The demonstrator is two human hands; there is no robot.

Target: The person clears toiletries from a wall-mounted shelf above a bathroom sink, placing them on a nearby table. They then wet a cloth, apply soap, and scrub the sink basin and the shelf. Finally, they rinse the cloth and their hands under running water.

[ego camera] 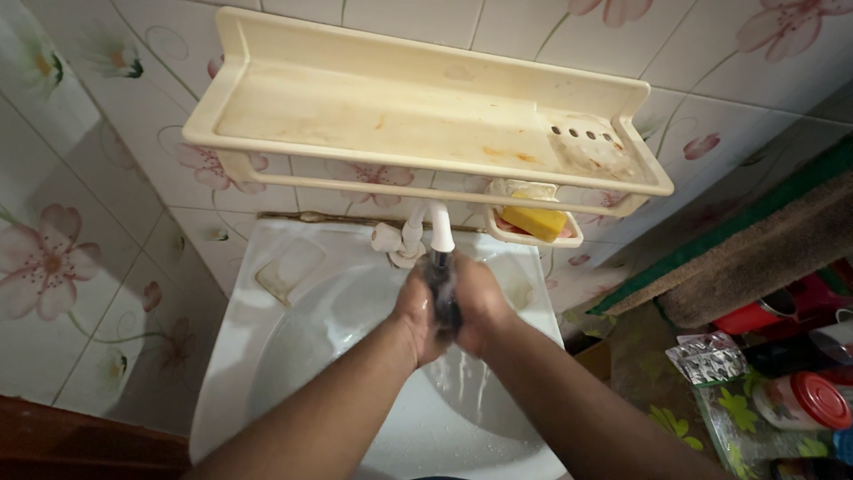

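Both my hands meet over a white sink (267, 356), right under the white tap (440, 227). My left hand (416, 313) and my right hand (486, 307) press from either side on a small dark object (442, 286), wet and shiny. What kind of thing it is I cannot tell. Water runs off my hands into the basin below.
A cream plastic shelf (400, 116) hangs on the flower-patterned tiles above the tap. A yellow soap bar (533, 222) lies in a small dish under it. On the right are a brown towel (764, 258), a red-lidded jar (813, 400) and packets on a patterned cloth.
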